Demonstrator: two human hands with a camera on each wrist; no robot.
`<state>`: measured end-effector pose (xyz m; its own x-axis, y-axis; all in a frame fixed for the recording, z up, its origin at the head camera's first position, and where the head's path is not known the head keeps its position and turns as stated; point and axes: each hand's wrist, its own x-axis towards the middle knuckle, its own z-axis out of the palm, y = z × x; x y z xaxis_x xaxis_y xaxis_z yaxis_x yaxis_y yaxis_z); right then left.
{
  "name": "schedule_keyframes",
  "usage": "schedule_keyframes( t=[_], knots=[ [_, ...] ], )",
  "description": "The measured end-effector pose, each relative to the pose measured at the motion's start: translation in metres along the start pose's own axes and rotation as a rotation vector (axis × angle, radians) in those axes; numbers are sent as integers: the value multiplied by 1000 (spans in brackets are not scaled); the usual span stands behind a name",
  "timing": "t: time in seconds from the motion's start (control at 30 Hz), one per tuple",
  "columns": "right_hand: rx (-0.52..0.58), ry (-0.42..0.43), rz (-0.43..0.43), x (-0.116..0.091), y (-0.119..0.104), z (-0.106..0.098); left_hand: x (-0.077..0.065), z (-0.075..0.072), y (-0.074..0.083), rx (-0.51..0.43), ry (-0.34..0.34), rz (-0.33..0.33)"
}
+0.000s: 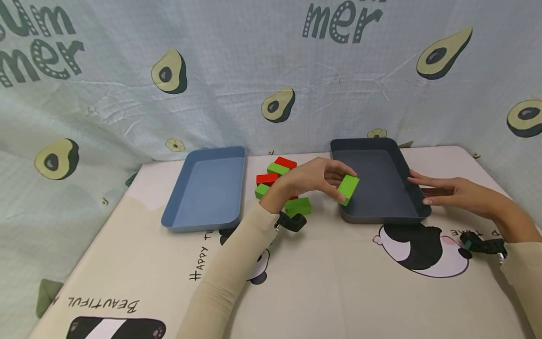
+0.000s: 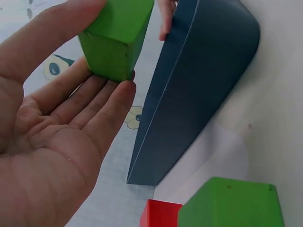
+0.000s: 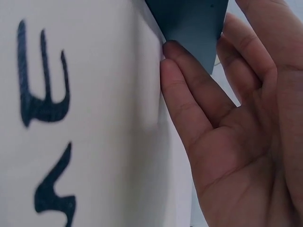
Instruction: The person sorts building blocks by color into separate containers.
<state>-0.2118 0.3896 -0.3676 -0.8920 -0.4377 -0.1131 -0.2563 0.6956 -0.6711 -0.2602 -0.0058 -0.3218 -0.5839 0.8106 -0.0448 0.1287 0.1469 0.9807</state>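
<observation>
My left hand (image 1: 311,178) pinches a green block (image 1: 348,189) between thumb and fingers, above the left rim of the dark grey tray (image 1: 377,219). In the left wrist view the block (image 2: 113,52) sits tilted against the fingertips, with the tray wall (image 2: 189,90) beside it. At the tray's right side is my right hand (image 1: 463,193), its fingers extended and fingertips right at the rim. The right wrist view shows these fingers (image 3: 187,101) lying along the tray's outer wall (image 3: 194,28). Red blocks (image 1: 267,179) and green blocks (image 1: 298,206) lie behind and beneath the left wrist, partly hidden.
A blue tray (image 1: 203,188) stands to the left of the loose blocks. Behind the table (image 1: 313,282) hangs a cloth (image 1: 237,70) printed with avocados. Both forearms wear a small black wrist device, the left one (image 1: 292,221) hanging close over the tabletop.
</observation>
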Motion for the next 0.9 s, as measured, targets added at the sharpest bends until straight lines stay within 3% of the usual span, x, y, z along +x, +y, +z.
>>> schedule_keyframes(
  t=[0.47,0.9],
  knots=[
    [39,-21,-8,1,-2,1,12,10,3,16,-83,-34],
    [15,-34,12,1,0,-1,41,21,11,114,-161,-6]
  ],
)
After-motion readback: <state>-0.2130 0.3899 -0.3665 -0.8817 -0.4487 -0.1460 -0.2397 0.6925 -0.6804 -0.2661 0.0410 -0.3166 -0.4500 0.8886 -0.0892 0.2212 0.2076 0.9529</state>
